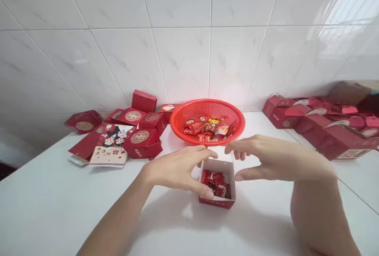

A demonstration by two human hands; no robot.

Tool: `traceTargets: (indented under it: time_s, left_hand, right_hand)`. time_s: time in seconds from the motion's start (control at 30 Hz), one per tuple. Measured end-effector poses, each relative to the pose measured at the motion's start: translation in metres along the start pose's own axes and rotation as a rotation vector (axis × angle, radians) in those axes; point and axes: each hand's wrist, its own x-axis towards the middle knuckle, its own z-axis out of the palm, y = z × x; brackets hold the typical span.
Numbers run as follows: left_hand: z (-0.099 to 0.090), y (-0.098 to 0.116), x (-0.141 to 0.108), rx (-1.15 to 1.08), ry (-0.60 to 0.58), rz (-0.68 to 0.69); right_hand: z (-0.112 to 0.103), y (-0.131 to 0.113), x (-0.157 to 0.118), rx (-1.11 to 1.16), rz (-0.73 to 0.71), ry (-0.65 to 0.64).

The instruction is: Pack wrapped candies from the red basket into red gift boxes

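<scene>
L hand [181, 168], fingers wide, spans box [219, 203], prob. to steady it; R hand [263, 159], also wide, flanks opp. wall.

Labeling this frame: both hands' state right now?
Left hand: open, at the left side of the small box; any firm grip cannot be told.
Right hand: open, holding nothing, by its right side.

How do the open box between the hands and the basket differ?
The red cardboard box is small and square; the red plastic basket is larger and rounded. The box's solid walls are white inside; the basket's are red and perforated. Both are open and hold wrapped sweets.
</scene>
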Motion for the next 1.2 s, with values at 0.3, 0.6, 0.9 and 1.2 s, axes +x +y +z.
traceTargets:
  time_s: [0.3, 0.6, 0.9, 1.2]
  left_hand:
    - [-0.006, 0.009, -0.005, 0.014, -0.055, -0.135]
    - [-0.001, 0.012, -0.011, 0.137, 0.055, -0.372]
    - [-0.002, 0.01, -0.02, 0.127, 0.089, -0.267]
    - [0.006, 0.011, -0.01, 0.182, -0.001, -0.194]
  right_hand:
    - [0.011, -0.01, 0.012, -0.189, 0.144, -0.095]
    - [0.059, -0.013, 0.014, -0.358, 0.147, -0.096]
    - [0.097, -0.011, 0.002, -0.319, 0.282, 0.095]
    - [0.143, -0.006, 0.007, -0.089, -0.047, 0.642]
